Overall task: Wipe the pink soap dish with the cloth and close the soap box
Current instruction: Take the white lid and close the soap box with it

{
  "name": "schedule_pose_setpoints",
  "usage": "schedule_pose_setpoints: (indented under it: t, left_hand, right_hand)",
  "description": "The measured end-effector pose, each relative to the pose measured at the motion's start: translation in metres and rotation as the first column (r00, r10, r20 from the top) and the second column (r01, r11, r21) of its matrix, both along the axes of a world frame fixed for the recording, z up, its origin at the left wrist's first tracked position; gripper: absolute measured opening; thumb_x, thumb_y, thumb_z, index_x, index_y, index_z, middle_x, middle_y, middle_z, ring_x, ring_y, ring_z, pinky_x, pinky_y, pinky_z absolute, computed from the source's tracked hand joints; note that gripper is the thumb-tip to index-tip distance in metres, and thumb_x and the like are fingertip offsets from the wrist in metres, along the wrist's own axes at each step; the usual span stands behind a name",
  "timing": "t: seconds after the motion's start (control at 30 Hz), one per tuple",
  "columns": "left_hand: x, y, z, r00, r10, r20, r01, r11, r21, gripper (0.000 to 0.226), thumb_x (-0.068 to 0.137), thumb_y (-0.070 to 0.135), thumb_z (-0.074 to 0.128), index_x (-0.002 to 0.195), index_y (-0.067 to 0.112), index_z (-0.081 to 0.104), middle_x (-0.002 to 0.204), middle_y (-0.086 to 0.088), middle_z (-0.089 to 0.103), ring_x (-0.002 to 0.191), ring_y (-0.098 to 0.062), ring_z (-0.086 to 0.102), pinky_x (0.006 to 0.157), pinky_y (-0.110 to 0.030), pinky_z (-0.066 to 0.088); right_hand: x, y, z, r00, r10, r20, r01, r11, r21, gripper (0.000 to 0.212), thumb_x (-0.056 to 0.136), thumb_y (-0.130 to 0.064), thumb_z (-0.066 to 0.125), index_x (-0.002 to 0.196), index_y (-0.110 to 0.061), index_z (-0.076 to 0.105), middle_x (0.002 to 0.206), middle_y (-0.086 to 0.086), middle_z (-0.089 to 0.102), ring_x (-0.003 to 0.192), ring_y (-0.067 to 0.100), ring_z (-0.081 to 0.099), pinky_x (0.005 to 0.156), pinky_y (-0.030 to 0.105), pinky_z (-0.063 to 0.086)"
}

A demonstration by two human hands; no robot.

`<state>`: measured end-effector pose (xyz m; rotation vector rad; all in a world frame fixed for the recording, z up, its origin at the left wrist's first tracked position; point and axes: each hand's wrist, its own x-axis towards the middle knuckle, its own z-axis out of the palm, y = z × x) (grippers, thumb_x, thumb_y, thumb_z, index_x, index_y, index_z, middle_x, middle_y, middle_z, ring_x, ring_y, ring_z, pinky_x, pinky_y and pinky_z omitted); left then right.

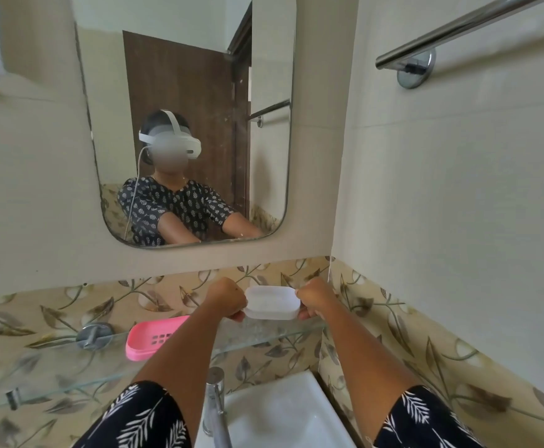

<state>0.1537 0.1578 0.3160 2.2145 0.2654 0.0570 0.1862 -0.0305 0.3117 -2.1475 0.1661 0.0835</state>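
Fingers of your left hand [227, 300] and right hand [314, 300] curl round the ends of the soap box [271, 302] above the glass shelf [70, 367]; closing step looks underway. Next: press lid evenly. Pink soap dish [149, 337] sits on the shelf, left.

A clear glass shelf [70, 373] runs along the leaf-patterned tiled wall, fixed by a round metal bracket [94, 335] near its left part. The pink soap dish [149, 337] lies directly on the glass, just right of the bracket, its slotted bottom showing. Further right of the bracket, the white soap box [272, 302] is at the shelf's back edge; whether it rests on the glass is unclear.
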Motion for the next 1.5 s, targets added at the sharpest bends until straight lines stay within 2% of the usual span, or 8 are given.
schedule_pose_setpoints:
  t: [0.2, 0.3, 0.47, 0.77, 1.0, 1.13, 1.3, 1.5]
  left_hand:
    - [-0.023, 0.037, 0.023, 1.0, 0.004, -0.015, -0.007, 0.989, -0.149, 0.011, 0.081, -0.007, 0.066, 0.091, -0.012, 0.065, 0.066, -0.019, 0.067, 0.047, -0.02, 0.065, 0.072, -0.044, 0.06]
    - [-0.043, 0.06, 0.036, 1.0, 0.002, -0.022, -0.005, 0.99, -0.139, 0.015, 0.083, -0.006, 0.065, 0.096, -0.013, 0.064, 0.056, -0.012, 0.067, 0.044, -0.016, 0.064, 0.069, -0.036, 0.061]
    - [-0.068, 0.11, 0.046, 0.994, 0.107, 0.005, -0.103, 0.971, -0.216, 0.023, 0.077, -0.007, 0.07, 0.1, -0.007, 0.067, 0.088, -0.024, 0.071, 0.067, -0.025, 0.07, 0.072, -0.036, 0.061]
    - [-0.096, 0.161, 0.04, 0.974, 0.228, 0.01, -0.212, 0.919, -0.332, 0.025, 0.078, -0.007, 0.069, 0.103, -0.008, 0.065, 0.089, -0.024, 0.07, 0.063, -0.026, 0.069, 0.065, -0.035, 0.061]
    - [-0.106, 0.173, 0.033, 0.958, 0.282, 0.058, -0.2, 0.797, -0.57, 0.029, 0.097, 0.022, 0.047, 0.101, -0.002, 0.061, 0.089, -0.021, 0.064, 0.068, -0.032, 0.064, 0.067, -0.038, 0.058]
    - [-0.106, 0.177, 0.031, 0.948, 0.293, 0.127, -0.181, 0.822, -0.539, 0.037, 0.088, 0.035, 0.063, 0.097, 0.0, 0.063, 0.092, -0.022, 0.066, 0.073, -0.032, 0.065, 0.069, -0.037, 0.06]
    - [-0.107, 0.18, 0.03, 0.97, 0.178, 0.166, -0.059, 0.834, -0.549, 0.023, 0.08, 0.019, 0.074, 0.086, 0.003, 0.058, 0.096, -0.019, 0.064, 0.079, -0.027, 0.066, 0.064, -0.027, 0.06]
    - [-0.106, 0.186, 0.029, 0.973, 0.084, 0.215, 0.036, 0.866, -0.499, 0.036, 0.077, 0.0, 0.072, 0.111, -0.001, 0.063, 0.099, -0.014, 0.067, 0.085, -0.02, 0.066, 0.071, -0.019, 0.058]
  right_hand:
    - [-0.013, 0.025, 0.025, 0.998, 0.059, 0.039, -0.063, 0.99, 0.127, 0.023, 0.094, -0.008, 0.055, 0.11, 0.008, 0.058, 0.088, 0.017, 0.063, 0.059, 0.022, 0.063, 0.044, 0.026, 0.054]
    - [-0.017, 0.048, 0.037, 0.991, 0.124, 0.042, -0.13, 0.977, 0.171, 0.023, 0.092, -0.008, 0.057, 0.108, 0.01, 0.058, 0.096, 0.024, 0.066, 0.067, 0.028, 0.065, 0.059, 0.034, 0.059]
    - [-0.033, 0.087, 0.055, 0.959, 0.281, 0.036, -0.277, 0.905, 0.323, 0.016, 0.092, -0.004, 0.058, 0.105, 0.005, 0.056, 0.088, 0.019, 0.064, 0.074, 0.026, 0.065, 0.067, 0.038, 0.058]
    - [-0.041, 0.138, 0.051, 0.902, 0.418, 0.104, -0.423, 0.81, 0.406, 0.014, 0.09, -0.003, 0.06, 0.104, -0.002, 0.06, 0.106, 0.016, 0.064, 0.094, 0.028, 0.066, 0.071, 0.037, 0.059]
    - [-0.042, 0.152, 0.044, 0.887, 0.441, 0.139, -0.444, 0.727, 0.524, 0.012, 0.087, -0.012, 0.066, 0.096, -0.005, 0.061, 0.097, 0.013, 0.066, 0.089, 0.023, 0.065, 0.07, 0.038, 0.058]
    - [-0.042, 0.155, 0.043, 0.867, 0.472, 0.161, -0.477, 0.689, 0.546, 0.023, 0.083, -0.023, 0.072, 0.095, -0.007, 0.06, 0.099, 0.012, 0.066, 0.093, 0.022, 0.065, 0.082, 0.042, 0.057]
    - [-0.043, 0.154, 0.041, 0.852, 0.497, 0.164, -0.501, 0.684, 0.53, 0.032, 0.074, -0.015, 0.08, 0.093, -0.006, 0.057, 0.103, 0.011, 0.064, 0.098, 0.023, 0.062, 0.081, 0.036, 0.058]
    - [-0.041, 0.151, 0.039, 0.806, 0.581, 0.112, -0.559, 0.686, 0.465, 0.065, 0.071, 0.0, 0.079, 0.128, 0.006, 0.049, 0.113, 0.014, 0.061, 0.096, 0.019, 0.064, 0.067, 0.017, 0.055]
